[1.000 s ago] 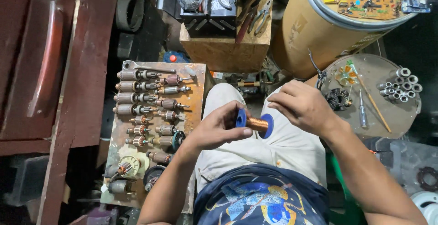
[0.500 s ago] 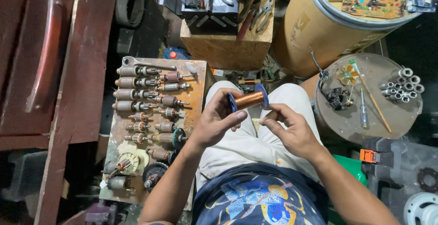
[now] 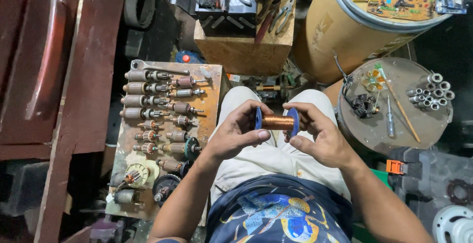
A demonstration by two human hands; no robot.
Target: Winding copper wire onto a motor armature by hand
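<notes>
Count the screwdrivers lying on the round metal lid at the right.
1: a screwdriver lies on the round lid, between the black part and a long wooden stick. Clutter could hide others.

Your view is lit from above, bright at centre: the hands, the pale trousers and the copper spool are crisp and evenly exposed. Light falls off hard toward the left and the bottom corners, where detail sinks into shadow. You get a soft sheen on the round metal lid. Wide-angle lens bends the edges outward. No motion blur.
</notes>
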